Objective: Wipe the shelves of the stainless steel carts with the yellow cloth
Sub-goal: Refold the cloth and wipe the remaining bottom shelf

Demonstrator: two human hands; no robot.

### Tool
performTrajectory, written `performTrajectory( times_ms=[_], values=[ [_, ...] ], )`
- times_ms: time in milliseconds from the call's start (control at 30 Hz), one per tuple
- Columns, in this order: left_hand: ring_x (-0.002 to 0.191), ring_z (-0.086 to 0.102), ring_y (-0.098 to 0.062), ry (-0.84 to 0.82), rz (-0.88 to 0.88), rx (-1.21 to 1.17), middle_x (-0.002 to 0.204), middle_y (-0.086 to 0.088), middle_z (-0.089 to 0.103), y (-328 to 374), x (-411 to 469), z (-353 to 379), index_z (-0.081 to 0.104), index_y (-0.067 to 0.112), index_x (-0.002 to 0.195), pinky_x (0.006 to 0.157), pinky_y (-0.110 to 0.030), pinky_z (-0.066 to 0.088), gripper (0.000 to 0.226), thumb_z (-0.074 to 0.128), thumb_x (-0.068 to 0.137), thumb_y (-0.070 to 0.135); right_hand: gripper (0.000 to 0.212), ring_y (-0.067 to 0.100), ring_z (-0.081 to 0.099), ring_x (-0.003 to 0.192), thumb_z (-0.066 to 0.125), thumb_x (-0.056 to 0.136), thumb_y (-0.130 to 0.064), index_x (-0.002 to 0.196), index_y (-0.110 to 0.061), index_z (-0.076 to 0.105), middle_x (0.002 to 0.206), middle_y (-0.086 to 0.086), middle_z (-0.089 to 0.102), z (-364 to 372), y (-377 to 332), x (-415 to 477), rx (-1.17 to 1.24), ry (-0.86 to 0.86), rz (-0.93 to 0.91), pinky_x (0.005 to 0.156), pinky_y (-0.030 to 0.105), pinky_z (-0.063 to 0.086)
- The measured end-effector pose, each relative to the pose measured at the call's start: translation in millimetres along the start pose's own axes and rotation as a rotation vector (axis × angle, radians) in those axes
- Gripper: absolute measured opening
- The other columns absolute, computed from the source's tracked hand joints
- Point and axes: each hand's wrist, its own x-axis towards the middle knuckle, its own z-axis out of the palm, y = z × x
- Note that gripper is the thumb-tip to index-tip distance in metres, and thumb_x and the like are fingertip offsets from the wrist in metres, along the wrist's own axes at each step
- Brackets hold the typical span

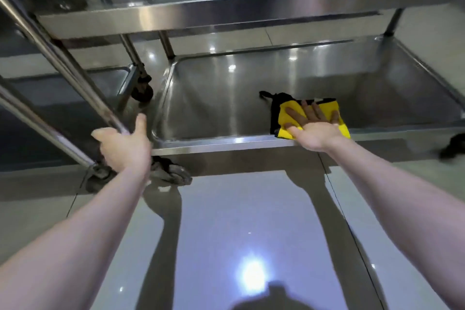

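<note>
A yellow cloth [292, 111] with a black backing and loop lies flat on the bottom shelf [226, 98] of a stainless steel cart, near its front rim. My right hand [313, 125] presses on the cloth with straight, spread fingers. My left hand [124, 144] grips a slanted steel leg tube [65, 68] at the cart's front left corner. The middle shelf [201, 11] hangs above the bottom one.
A second steel cart shelf [75, 88] stands to the left with a black caster [142, 91] between the carts. A grey caster [173, 173] sits below my left hand. Another dark wheel [453, 148] shows at the right. Glossy tiled floor [251, 234] fills the foreground.
</note>
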Motion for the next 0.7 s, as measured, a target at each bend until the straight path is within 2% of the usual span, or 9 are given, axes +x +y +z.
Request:
performTrajectory(
  times_ms=[67, 133, 200, 267, 333, 367, 467, 567, 700],
  values=[
    [0.103, 0.062, -0.036, -0.178, 0.196, 0.082, 0.097, 0.001, 0.062, -6, -49, 21, 0.050, 0.017, 0.103, 0.085, -0.042, 0.044, 0.050, 0.063, 0.096, 0.065, 0.065, 0.018, -0.013, 0.166, 0.014, 0.099, -0.081, 0.161, -0.066, -0.002, 0.178, -0.015, -0.014, -1, -7, -2, 0.015, 0.003, -0.008, 0.125, 0.069, -0.012],
    [0.101, 0.058, -0.031, -0.371, 0.425, 0.196, 0.093, 0.004, 0.058, -4, -87, 44, 0.052, 0.020, 0.093, 0.086, -0.046, 0.047, 0.042, 0.055, 0.102, 0.061, 0.066, 0.019, -0.013, 0.166, 0.016, 0.100, -0.079, 0.162, -0.065, 0.000, 0.179, -0.013, -0.013, 0, -13, -3, 0.027, 0.017, -0.018, 0.125, 0.070, -0.012],
    [0.106, 0.054, -0.028, -0.450, 0.650, 0.302, 0.100, 0.002, 0.059, 2, -107, 69, 0.057, 0.021, 0.099, 0.095, -0.048, 0.046, 0.038, 0.050, 0.106, 0.057, 0.066, 0.020, -0.014, 0.166, 0.016, 0.101, -0.076, 0.163, -0.063, -0.001, 0.179, -0.011, -0.013, -1, -15, -5, 0.026, 0.020, -0.030, 0.124, 0.071, -0.012],
    [0.111, 0.054, -0.034, -0.466, 0.791, 0.457, 0.110, -0.008, 0.064, 13, -116, 96, 0.063, 0.017, 0.111, 0.101, -0.049, 0.043, 0.046, 0.041, 0.109, 0.057, 0.065, 0.021, -0.015, 0.166, 0.016, 0.102, -0.074, 0.163, -0.062, -0.002, 0.179, -0.009, -0.014, -1, -16, -8, 0.023, 0.021, -0.036, 0.124, 0.071, -0.012],
    [0.116, 0.058, -0.042, -0.501, 0.816, 0.603, 0.123, -0.021, 0.066, 25, -117, 124, 0.066, 0.010, 0.119, 0.103, -0.050, 0.043, 0.058, 0.031, 0.109, 0.055, 0.065, 0.022, -0.015, 0.166, 0.015, 0.102, -0.073, 0.164, -0.061, -0.002, 0.179, -0.008, -0.015, -1, -17, -9, 0.020, 0.018, -0.045, 0.124, 0.071, -0.012],
    [0.126, 0.056, -0.042, -0.514, 0.824, 0.620, 0.135, -0.022, 0.062, 29, -116, 136, 0.064, 0.009, 0.128, 0.107, -0.050, 0.042, 0.058, 0.030, 0.108, 0.052, 0.065, 0.023, -0.016, 0.166, 0.014, 0.102, -0.073, 0.164, -0.062, -0.003, 0.179, -0.008, -0.015, 0, -16, -9, 0.018, 0.020, -0.050, 0.124, 0.071, -0.012],
    [0.158, 0.031, -0.034, -0.466, 0.938, 0.637, 0.164, -0.016, 0.043, 24, -110, 161, 0.047, 0.009, 0.156, 0.130, -0.050, 0.020, 0.060, 0.034, 0.110, 0.047, 0.065, 0.021, -0.017, 0.165, 0.012, 0.099, -0.077, 0.161, -0.065, -0.004, 0.179, -0.010, -0.015, 4, -6, -4, -0.006, 0.038, -0.091, 0.124, 0.070, -0.014],
    [0.161, 0.026, -0.030, -0.417, 0.979, 0.691, 0.168, -0.013, 0.041, 11, -103, 170, 0.042, 0.010, 0.161, 0.133, -0.050, 0.014, 0.072, 0.027, 0.106, 0.055, 0.069, 0.017, -0.018, 0.165, 0.011, 0.094, -0.087, 0.158, -0.069, -0.007, 0.178, -0.016, -0.016, -2, 25, 17, -0.022, 0.040, -0.138, 0.125, 0.068, -0.014],
    [0.167, 0.010, -0.024, -0.484, 0.960, 0.765, 0.178, -0.007, 0.022, 12, -99, 174, 0.019, 0.014, 0.171, 0.135, -0.047, 0.005, 0.077, 0.022, 0.106, 0.056, 0.076, 0.020, -0.016, 0.165, 0.008, 0.091, -0.093, 0.161, -0.066, -0.006, 0.179, -0.011, -0.014, -24, 81, 68, -0.008, 0.096, 0.002, 0.125, 0.071, -0.011]
  ],
)
